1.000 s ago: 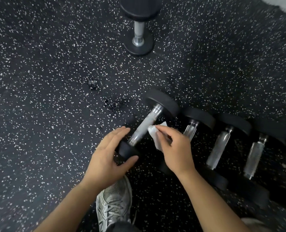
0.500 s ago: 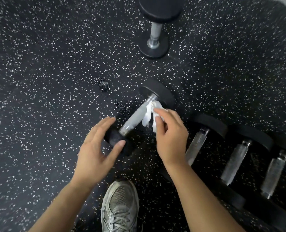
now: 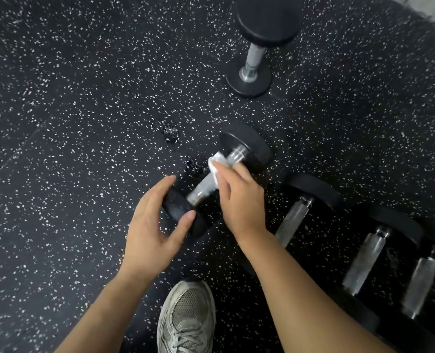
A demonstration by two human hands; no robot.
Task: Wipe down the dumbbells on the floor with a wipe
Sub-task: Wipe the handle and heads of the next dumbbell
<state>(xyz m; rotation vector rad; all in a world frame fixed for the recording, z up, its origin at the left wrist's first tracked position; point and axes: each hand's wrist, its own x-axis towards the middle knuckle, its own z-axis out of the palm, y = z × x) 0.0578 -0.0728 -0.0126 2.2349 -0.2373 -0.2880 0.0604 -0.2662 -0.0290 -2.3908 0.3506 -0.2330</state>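
Dumbbell, small, black round heads, knurled metal handle; lies on the speckled black floor at the centre of the frame, long axis running diagonally from lower left to upper right, far head toward the upper right, near head toward the lower left. Left hand, fingers and thumb spread wide and cupped around the near head, thumb tip against its rim. Right hand, fingers narrowed onto a white wipe, pressing it against the handle just below the far head. Three further dumbbells, same pattern, lie side by side in a row at the lower right of the frame, axes roughly parallel to the first. One larger dumbbell stands on end at the upper centre. Grey laced shoe, bottom centre, toe pointing up the frame toward the held dumbbell.
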